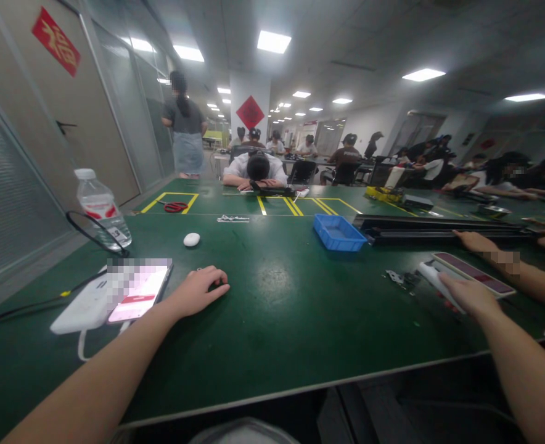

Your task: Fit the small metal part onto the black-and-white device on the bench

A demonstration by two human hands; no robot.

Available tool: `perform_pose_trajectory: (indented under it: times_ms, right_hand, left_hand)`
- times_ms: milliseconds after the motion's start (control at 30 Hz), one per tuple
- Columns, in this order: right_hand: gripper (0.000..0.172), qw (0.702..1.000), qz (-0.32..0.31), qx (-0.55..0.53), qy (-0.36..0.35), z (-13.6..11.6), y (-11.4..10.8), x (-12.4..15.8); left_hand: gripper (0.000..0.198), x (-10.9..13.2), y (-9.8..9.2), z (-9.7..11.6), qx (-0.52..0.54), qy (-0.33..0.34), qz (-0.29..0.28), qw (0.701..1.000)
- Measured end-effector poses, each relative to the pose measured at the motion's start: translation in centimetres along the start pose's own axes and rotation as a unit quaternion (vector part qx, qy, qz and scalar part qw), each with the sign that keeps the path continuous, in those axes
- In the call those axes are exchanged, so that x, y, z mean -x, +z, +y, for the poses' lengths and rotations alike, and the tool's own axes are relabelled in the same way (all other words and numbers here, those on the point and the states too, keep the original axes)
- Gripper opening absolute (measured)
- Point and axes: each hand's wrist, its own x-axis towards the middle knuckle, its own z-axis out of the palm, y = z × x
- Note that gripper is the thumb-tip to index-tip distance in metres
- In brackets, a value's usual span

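Note:
My left hand [199,290] rests palm down on the green table [282,308], fingers curled under, with nothing seen in it. It lies just right of a phone [138,291] that sits on a white power bank [79,308]. My right hand [467,297] is at the right side of the table, closed around a white handheld tool [430,275] that points left. A long flat panel with a dark red face [473,274] lies just behind that hand. Small metal parts [399,278] lie left of the tool's tip.
A water bottle [99,206] and black cable stand at the left. A white oval object [192,239], a blue tray [340,233] and a long black rail [439,226] lie further back. Another person's forearm [489,250] reaches in from the right. A person [256,172] slumps at the far side beside red scissors [175,206].

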Motion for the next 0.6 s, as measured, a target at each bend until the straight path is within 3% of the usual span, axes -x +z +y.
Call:
perform_pose_trajectory:
  times_ms: [100,300,600]
  right_hand:
    - [0.047,0.995,-0.057,-0.054,0.066,0.0,-0.1,0.2]
    - [0.053,0.996,-0.069,-0.028,0.049,0.2,0.1,0.1]
    - [0.055,0.988,-0.083,-0.095,0.095,0.2,0.8,0.5]
  left_hand:
    - [0.029,0.0,0.1,-0.1,-0.004,0.0,0.0,1.0]
    - [0.029,-0.1,0.1,-0.2,-0.007,0.001,0.002,1.0]
    - [0.027,-0.1,0.1,0.0,-0.011,-0.003,0.005,1.0]
